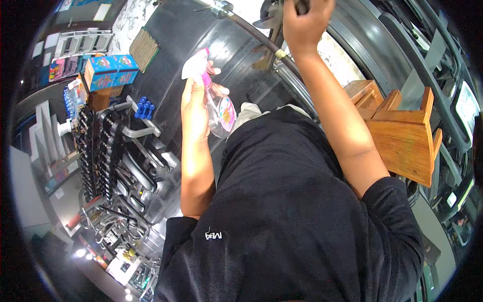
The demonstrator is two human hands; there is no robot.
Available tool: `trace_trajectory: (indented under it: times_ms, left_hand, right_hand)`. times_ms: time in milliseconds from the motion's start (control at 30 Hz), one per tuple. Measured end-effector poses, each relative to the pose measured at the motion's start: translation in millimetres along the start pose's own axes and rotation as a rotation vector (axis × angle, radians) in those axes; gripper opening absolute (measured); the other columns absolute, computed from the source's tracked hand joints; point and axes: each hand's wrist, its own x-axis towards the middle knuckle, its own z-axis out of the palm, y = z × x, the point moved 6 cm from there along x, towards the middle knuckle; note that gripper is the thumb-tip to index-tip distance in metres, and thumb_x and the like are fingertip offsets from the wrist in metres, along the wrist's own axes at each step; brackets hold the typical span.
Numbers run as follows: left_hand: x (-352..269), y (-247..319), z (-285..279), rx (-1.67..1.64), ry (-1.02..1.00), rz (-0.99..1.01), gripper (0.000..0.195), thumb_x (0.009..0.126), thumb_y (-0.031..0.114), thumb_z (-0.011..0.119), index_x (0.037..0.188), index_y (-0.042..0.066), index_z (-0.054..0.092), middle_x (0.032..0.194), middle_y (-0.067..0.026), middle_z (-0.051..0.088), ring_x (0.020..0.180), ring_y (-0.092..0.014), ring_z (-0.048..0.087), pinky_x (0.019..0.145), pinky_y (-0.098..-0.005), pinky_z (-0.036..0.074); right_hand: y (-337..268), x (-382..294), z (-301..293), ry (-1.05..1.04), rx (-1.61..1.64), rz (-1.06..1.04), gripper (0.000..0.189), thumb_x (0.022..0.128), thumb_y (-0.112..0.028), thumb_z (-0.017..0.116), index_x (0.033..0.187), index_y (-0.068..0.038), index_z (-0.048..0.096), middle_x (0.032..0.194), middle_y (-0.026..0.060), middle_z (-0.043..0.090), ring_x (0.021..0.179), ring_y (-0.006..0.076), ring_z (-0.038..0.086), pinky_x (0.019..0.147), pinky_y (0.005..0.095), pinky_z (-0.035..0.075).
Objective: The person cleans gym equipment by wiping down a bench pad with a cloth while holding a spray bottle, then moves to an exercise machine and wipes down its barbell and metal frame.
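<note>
My left hand [198, 100] is closed around a clear plastic spray bottle [218, 113] with a pink collar, a white and pink trigger head and a colourful label. The bottle stands nearly upright before my body. My right hand [306, 26] reaches up to the top edge of the picture, beside a dark metal part of a gym rack [279, 34]. Its fingers are partly cut off, so its hold is unclear. A barbell [253, 30] with a metal collar runs diagonally just left of that hand.
Wooden stools or boxes [402, 143] stand at the right, near a treadmill [426, 75]. To the left are a dumbbell rack [130, 132], small blue dumbbells [144, 108], blue cartons [111, 71] and a ribbed mat [144, 49]. More gym machines fill the lower left.
</note>
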Motion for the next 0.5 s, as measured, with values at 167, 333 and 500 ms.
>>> trace_trajectory:
  times_ms: [167, 333, 500]
  left_hand:
    - [1, -1, -1, -0.011, 0.014, -0.012, 0.059, 0.109, 0.047, 0.047, 0.141, -0.003, 0.052, 0.122, -0.0132, 0.065, 0.083, -0.019, 0.069, 0.076, -0.0326, 0.054]
    - [1, 1, -1, 0.006, 0.03, -0.01, 0.059, 0.109, 0.046, 0.046, 0.141, -0.003, 0.051, 0.12, -0.013, 0.064, 0.084, -0.017, 0.067, 0.076, -0.0311, 0.053]
    - [3, 1, -4, 0.024, 0.027, -0.019, 0.059, 0.109, 0.046, 0.046, 0.141, -0.003, 0.052, 0.12, -0.0127, 0.064, 0.082, -0.018, 0.068, 0.075, -0.0309, 0.054]
  right_hand:
    - [65, -92, 7, -0.464, -0.058, 0.386, 0.039, 0.078, -0.011, 0.074, 0.115, -0.008, 0.064, 0.114, 0.02, 0.058, 0.11, 0.0384, 0.058, 0.095, 0.0436, 0.049]
    - [16, -3, -4, -0.12, 0.122, 0.3, 0.031, 0.083, -0.007, 0.072, 0.113, -0.004, 0.064, 0.107, 0.016, 0.062, 0.102, 0.0326, 0.063, 0.09, 0.0409, 0.051]
    - [-28, 69, -5, 0.048, 0.15, 0.139, 0.026, 0.086, -0.002, 0.067, 0.112, -0.002, 0.064, 0.103, 0.0152, 0.061, 0.097, 0.0296, 0.064, 0.086, 0.0382, 0.051]
